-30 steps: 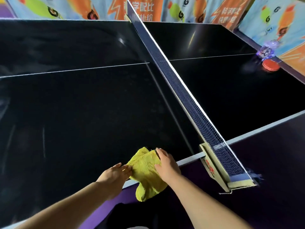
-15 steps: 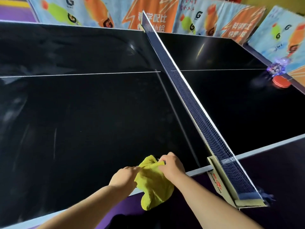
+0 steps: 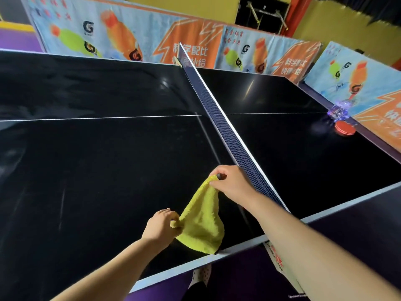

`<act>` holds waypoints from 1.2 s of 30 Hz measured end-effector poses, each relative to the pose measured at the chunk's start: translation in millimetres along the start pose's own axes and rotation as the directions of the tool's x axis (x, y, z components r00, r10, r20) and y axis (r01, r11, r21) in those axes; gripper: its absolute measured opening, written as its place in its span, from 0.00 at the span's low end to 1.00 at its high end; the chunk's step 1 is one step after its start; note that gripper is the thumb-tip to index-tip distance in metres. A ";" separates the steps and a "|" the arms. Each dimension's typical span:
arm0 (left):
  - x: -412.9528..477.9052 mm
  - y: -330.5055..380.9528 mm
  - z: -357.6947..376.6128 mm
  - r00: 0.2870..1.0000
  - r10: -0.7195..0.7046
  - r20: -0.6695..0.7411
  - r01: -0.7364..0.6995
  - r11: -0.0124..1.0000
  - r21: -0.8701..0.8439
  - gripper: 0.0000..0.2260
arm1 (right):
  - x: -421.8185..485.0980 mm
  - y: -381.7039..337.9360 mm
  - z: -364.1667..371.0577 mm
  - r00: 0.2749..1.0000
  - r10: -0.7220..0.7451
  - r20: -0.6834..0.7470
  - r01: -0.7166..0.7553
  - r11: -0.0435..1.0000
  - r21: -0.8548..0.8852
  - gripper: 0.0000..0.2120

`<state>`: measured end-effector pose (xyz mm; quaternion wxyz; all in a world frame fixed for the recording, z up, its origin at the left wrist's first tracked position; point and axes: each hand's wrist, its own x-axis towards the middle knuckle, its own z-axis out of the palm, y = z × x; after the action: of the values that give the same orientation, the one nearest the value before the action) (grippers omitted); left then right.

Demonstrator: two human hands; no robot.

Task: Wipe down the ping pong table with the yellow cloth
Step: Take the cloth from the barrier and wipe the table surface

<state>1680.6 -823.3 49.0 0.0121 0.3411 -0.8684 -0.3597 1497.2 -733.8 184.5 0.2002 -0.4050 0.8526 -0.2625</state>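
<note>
Fingertips of the right hand (image 3: 235, 184) are curled and pinch the top corner of a fuzzy yellow terry cloth (image 3: 202, 220), holding that corner above the tabletop just beside the net. The left hand (image 3: 161, 224) grips the cloth's near left corner, its fingers bunched round a fold of fabric. Between the two hands the cloth is stretched into a slanting, roughly triangular sheet. Its rounded lower edge sags towards the table's near white border; whether it touches the surface there is hard to tell. Both bare forearms reach in from the bottom of the view, the right one passing over the near end of the net.

Around the hands spreads the glossy black ping pong table (image 3: 97, 170), crossed from left to right by a thin white centre line (image 3: 97, 118). A dark blue mesh net with white top tape (image 3: 227, 131) runs diagonally from the far edge to the near one. There a beige clamp post with red lettering (image 3: 276, 260) sits at the table's side, partly hidden by the right forearm.

At the far right end, well apart from the hands, a round red paddle (image 3: 345, 128) lies flat beside a blurred clear plastic object (image 3: 339, 108). Blue and orange printed barrier banners (image 3: 191, 46) stand beyond the table. Purple floor (image 3: 169, 285) shows below the near edge.
</note>
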 end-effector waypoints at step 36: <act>6.5 71.8 -65.2 0.846 -0.526 0.085 0.245 0.243 -0.939 0.08 | -30.5 -8.9 62.2 0.994 -0.113 -0.001 0.112 0.990 0.090 0.07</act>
<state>1651.1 -830.9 141.3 0.2206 0.5185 -0.3874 -0.7296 1554.9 -732.0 145.2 0.2048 -0.4436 0.8154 -0.3105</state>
